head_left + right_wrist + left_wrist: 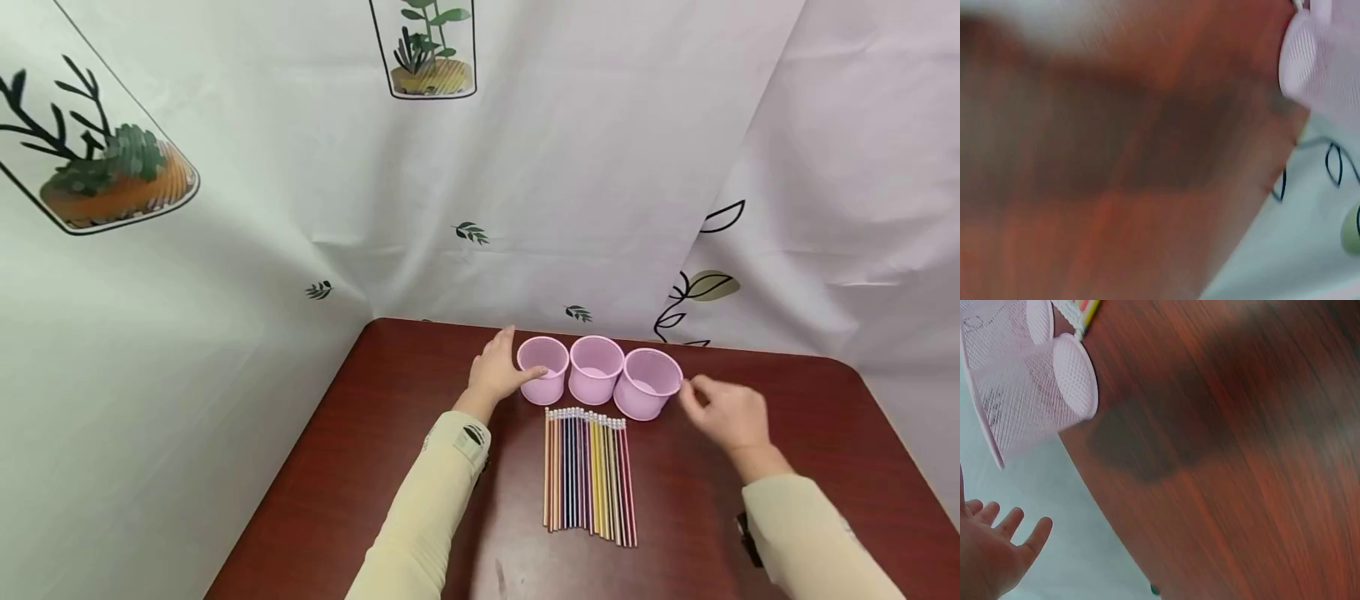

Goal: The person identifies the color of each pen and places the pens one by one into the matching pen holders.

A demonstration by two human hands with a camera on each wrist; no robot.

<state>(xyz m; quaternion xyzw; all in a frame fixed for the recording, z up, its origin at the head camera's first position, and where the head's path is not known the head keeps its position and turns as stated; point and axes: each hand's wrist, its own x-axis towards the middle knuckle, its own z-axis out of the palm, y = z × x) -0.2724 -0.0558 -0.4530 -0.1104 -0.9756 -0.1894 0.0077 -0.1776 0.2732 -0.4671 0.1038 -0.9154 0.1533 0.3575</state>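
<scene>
Three pink mesh cups stand in a row near the table's far edge: a left cup (543, 392), a middle cup (596, 390) and a right cup (639, 407). My left hand (497, 367) is beside the left cup, its thumb overlapping the rim in the head view. In the left wrist view that hand's fingers (1036, 540) are spread, apart from the mesh. My right hand (727, 412) has loosely bent fingers close by the right cup's rim and holds nothing visible. In front of the cups lies a row of colored pencils (588, 475), white ends toward the cups.
The dark red wooden table (420, 400) has rounded far corners. White cloth (585, 167) with plant prints hangs behind it and along its left side.
</scene>
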